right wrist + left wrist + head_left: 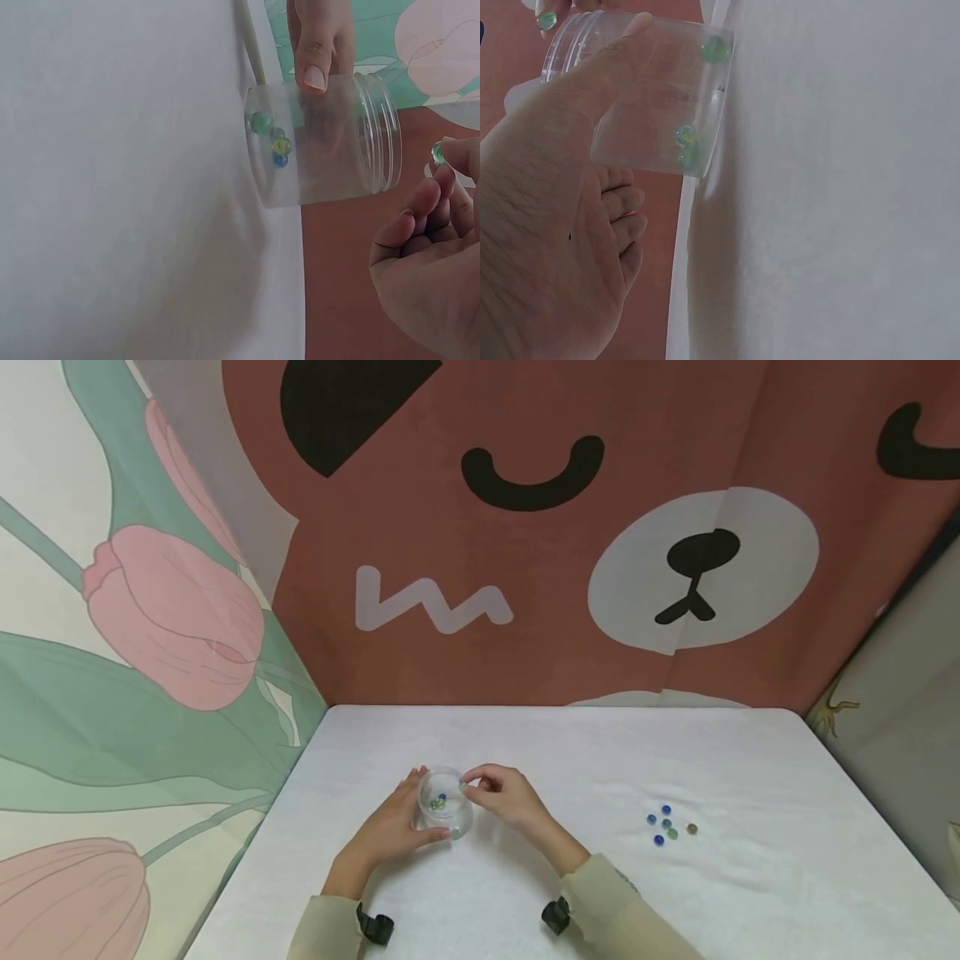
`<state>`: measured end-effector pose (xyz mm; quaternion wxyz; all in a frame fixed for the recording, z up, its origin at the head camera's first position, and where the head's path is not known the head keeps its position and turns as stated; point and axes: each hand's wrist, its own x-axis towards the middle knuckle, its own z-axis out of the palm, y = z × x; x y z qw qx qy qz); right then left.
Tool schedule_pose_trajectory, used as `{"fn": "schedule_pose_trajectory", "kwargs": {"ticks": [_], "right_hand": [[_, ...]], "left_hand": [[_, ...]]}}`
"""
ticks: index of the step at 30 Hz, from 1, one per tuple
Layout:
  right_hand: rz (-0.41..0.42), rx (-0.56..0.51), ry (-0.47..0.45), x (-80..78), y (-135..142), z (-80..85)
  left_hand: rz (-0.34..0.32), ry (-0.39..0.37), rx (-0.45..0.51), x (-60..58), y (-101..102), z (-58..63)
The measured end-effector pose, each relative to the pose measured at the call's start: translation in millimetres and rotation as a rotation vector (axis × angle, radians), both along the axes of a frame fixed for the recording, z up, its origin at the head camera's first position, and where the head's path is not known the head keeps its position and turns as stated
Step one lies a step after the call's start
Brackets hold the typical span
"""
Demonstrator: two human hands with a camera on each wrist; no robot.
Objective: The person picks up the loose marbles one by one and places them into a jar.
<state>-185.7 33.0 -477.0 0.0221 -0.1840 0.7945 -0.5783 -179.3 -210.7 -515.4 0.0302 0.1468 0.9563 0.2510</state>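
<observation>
A clear plastic jar (337, 176) with a threaded rim stands upright on the white table, its mouth uncovered. My left hand (393, 827) holds it from the left side, the thumb across the near wall. At the bottom of the jar lie several glass marbles, among them a green marble (261, 122), a yellowish marble (281, 145) and a blue marble (280, 160). Just above the right side of the rim, my right hand (517, 802) pinches a green marble (438, 154) between thumb and fingertips. The left wrist view also shows this marble beyond the rim.
Right of both hands, a loose group of marbles lies on the table (585, 877): several blue, a green marble (672, 834) and a brownish marble (692, 829). A brown bear-print curtain (540, 652) hangs behind the table's far edge, and a tulip-print curtain (180, 618) hangs at left.
</observation>
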Motion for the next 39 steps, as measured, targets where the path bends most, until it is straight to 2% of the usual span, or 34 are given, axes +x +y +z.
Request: {"fn": "schedule_pose_trajectory", "kwargs": {"ticks": [9, 18, 39], "right_hand": [[0.003, -0.008, 0.002, -3.0, -11, -3.6], [0.012, -0.028, -0.040, -7.8, -22, -4.3], [0.033, 0.016, -0.064, -9.9, -22, -5.4]], "left_hand": [[-0.002, 0.001, -0.003, 0.2, 1, 0.9], [-0.014, 0.004, 0.011, 0.0, -2, 0.2], [-0.009, 0.003, -0.003, -1.5, 0, -2.3]]}}
